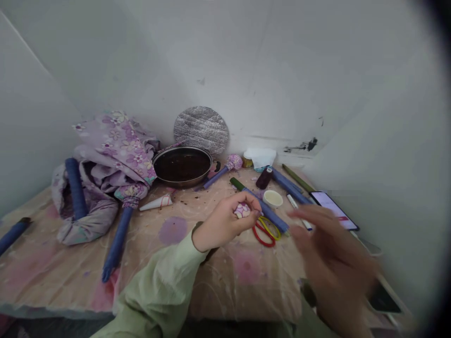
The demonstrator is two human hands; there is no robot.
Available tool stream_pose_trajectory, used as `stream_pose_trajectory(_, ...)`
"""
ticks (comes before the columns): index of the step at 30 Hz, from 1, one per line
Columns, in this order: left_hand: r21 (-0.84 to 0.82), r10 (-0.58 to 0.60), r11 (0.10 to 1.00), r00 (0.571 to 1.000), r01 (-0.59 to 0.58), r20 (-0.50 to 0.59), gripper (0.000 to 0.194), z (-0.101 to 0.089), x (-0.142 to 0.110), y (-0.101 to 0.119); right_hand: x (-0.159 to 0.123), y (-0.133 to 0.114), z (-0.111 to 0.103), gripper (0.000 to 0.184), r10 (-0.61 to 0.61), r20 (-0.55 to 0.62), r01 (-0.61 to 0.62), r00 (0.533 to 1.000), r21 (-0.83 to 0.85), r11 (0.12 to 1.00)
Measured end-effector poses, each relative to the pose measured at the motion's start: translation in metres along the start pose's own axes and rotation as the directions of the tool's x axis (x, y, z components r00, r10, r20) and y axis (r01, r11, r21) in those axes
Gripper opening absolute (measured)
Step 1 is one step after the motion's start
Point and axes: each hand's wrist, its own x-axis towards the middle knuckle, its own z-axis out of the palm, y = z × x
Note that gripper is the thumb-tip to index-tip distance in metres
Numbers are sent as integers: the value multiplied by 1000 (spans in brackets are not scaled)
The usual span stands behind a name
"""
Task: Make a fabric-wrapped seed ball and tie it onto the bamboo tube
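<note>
My left hand, in a light green sleeve, is closed around a small bundle of floral fabric, held just above the patterned cloth on the table. A blue wrapped stick with a green end lies right behind it, and red and yellow scissor handles lie just to its right. My right hand hovers blurred over the table's right side, fingers stretched toward the scissors and holding nothing that I can see.
A dark metal pan stands at the back beside a silver round lid leaning on the wall. Purple floral fabric with blue sticks is heaped at left. A phone, a small white lid and a thread spool lie at right.
</note>
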Motion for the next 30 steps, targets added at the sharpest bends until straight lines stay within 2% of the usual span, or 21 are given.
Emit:
stream_pose_trajectory(2, -3, 9, 1000, 1000, -9, -1, 12, 1, 0, 1, 25, 0, 26, 38, 56, 185, -74, 981, 91, 993)
stream_pose_trajectory(4, -8, 10, 1000, 1000, -11, -14, 12, 1, 1, 2, 40, 1, 41, 37, 105, 385, -199, 917, 214, 956)
stream_pose_trajectory(6, 0, 6, 1000, 999, -6, -38, 11, -1, 1, 2, 43, 1, 47, 37, 157, 495, -330, 854, 283, 901)
stream_pose_trajectory(7, 11, 1, 1000, 999, -1, -52, 11, -2, 1, 1, 43, 1, 46, 36, 190, 513, -375, 837, 284, 883)
stream_pose_trajectory(9, 31, -6, 999, 997, 8, -75, 12, -4, 1, -1, 41, 0, 43, 32, 239, 473, -391, 848, 255, 884)
stream_pose_trajectory(14, 58, -11, 998, 992, 18, -128, 14, -5, 5, -5, 37, -1, 38, 22, 191, 230, -240, 954, 210, 948)
stream_pose_trajectory(17, 88, -2, 996, 984, 17, -177, 21, -3, 6, -6, 34, -1, 39, 20, 190, 119, -215, 975, 254, 943)
stream_pose_trajectory(20, 73, -11, 997, 981, 25, -195, 36, 1, 6, -8, 32, -9, 42, 17, 139, 144, -174, 980, 269, 947)
stream_pose_trajectory(23, 47, 27, 999, 984, -19, -175, 46, 6, 4, -12, 35, -22, 45, 16, 45, 189, -89, 981, 233, 969)
stream_pose_trajectory(30, 124, 139, 985, 975, -119, -172, 47, 11, 1, -22, 41, -31, 46, 12, -81, 181, 55, 980, 144, 988)
